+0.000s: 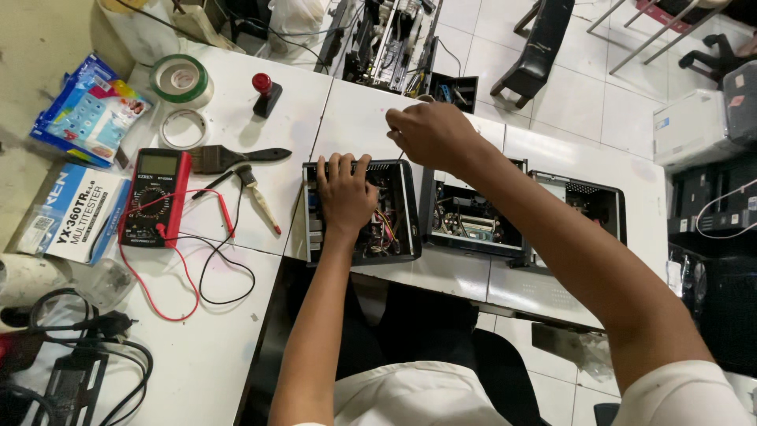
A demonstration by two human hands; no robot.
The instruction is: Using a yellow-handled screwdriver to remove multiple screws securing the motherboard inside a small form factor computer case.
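the person's left hand [345, 192] lies flat inside the open black box [404, 229], fingers spread over its far edge. the box is full of small parts and wires and sits on the white table [355, 118], right in front of the person. the right hand [430, 132] is just past the far side of the box, closed in a pinch on a thin wire [400, 155] that runs down into the box.

beside the box, on the right-hand side, sit two more open boxes [471, 217] of the same kind, so there are three in a row.

on the other side of the box lie two brushes [236, 160], close together. past them is one red meter [155, 197] with one red lead and one black lead [206, 272]. beyond the brushes are two tape rolls [183, 79] and one stamp with a red knob [266, 93].
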